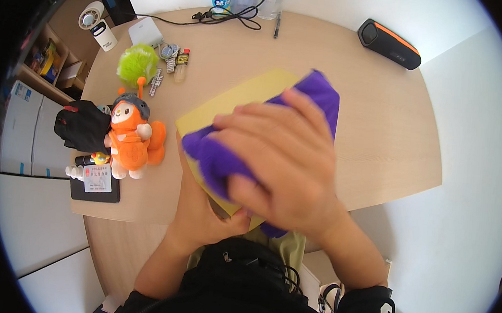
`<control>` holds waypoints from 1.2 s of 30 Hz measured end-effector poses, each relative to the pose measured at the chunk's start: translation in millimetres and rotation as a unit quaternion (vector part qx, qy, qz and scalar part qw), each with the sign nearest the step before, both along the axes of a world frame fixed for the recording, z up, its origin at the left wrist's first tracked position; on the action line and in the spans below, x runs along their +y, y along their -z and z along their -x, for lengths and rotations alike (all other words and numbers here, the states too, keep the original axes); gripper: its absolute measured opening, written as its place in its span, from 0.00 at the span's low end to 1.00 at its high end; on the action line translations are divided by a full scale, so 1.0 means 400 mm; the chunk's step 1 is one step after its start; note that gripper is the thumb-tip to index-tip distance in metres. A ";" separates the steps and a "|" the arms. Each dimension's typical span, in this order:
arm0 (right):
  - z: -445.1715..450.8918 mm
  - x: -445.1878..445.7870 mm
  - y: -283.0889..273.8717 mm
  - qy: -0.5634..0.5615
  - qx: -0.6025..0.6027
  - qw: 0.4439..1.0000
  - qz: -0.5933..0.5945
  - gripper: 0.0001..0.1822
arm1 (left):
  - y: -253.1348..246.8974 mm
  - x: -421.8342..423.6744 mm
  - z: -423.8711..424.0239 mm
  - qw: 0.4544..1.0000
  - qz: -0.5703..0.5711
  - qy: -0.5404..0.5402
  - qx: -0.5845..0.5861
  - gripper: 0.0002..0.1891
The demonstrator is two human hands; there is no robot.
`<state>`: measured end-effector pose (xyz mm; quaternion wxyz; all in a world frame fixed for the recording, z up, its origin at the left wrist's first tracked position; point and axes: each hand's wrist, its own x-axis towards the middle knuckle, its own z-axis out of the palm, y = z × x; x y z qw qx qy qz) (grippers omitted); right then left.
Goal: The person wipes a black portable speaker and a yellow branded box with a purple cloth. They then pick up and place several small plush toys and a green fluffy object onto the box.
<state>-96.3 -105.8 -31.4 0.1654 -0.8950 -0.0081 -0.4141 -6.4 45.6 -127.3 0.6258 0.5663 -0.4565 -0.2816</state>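
A yellow box-like object is held over the near part of the wooden desk, close to my body. My left hand grips its lower left side, the thumb on the near edge and the fingers mostly hidden beneath. On top, my right hand presses a bunched purple cloth against it, fingers curled over the fabric. Both the right hand and the cloth are slightly blurred. Part of the cloth hangs below the near edge of the yellow object.
An orange plush toy, a black cloth item and a card lie at the left. Behind are a green fluffy ball, a wristwatch, a black cable and a black speaker.
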 end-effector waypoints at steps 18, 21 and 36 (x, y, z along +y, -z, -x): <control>0.107 -0.079 -0.136 0.090 0.316 0.944 0.021 0.27 | -0.008 0.005 0.025 0.998 0.016 -0.044 -0.041 0.63; 0.074 -0.032 -0.141 0.048 0.340 0.939 0.022 0.29 | -0.017 0.012 0.025 0.998 0.031 -0.033 -0.037 0.61; 0.072 -0.002 -0.157 -0.042 0.411 0.911 0.023 0.41 | 0.018 0.008 0.022 0.991 0.065 -0.048 -0.107 0.62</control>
